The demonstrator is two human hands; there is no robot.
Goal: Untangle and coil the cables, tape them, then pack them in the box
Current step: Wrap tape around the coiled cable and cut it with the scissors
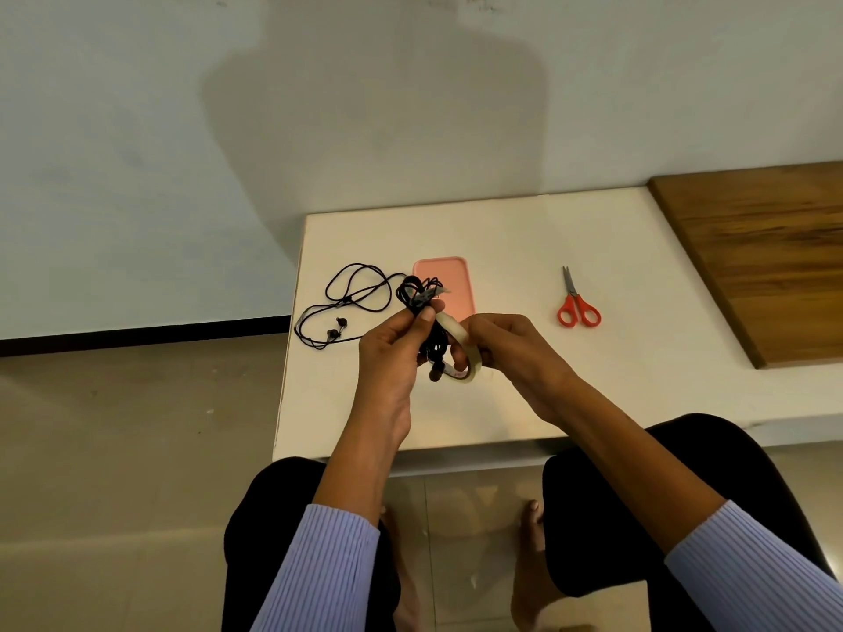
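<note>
Left hand (394,344) grips the coiled black cable bundle (422,299), thumb and fingers pinched round the middle of the coil so the loops can't spring apart; the bundle is held up off the white desk (502,248), in front of the body. A short bit of tape seems to stick out at the coil's top, too small to be sure. Right hand (497,342) holds the tape roll (458,344), fingers curled round it and partly through its hole, roll just beside the bundle and likely touching it. Judged step: taping the first coil, roll kept close so the strip stays short and goes on tight.

Second cable, black earphones (346,307), lies loose and uncoiled on the desk's left part, well apart from both hands, buds near the front of its loops. It waits there, not yet done.

Pink box (449,273) sits on the desk behind the hands, partly hidden by bundle and fingers; can't tell what is inside. Placed central, within easy reach for packing.

Red-handled scissors (577,303) lie to the right of the box, blades pointing away, on the right hand's side, probably for cutting tape. Untouched now.

Wooden board (766,257) at the far right, unused.

Progress guess: about a third through; one coil being taped, one cable untouched, nothing seen packed.
</note>
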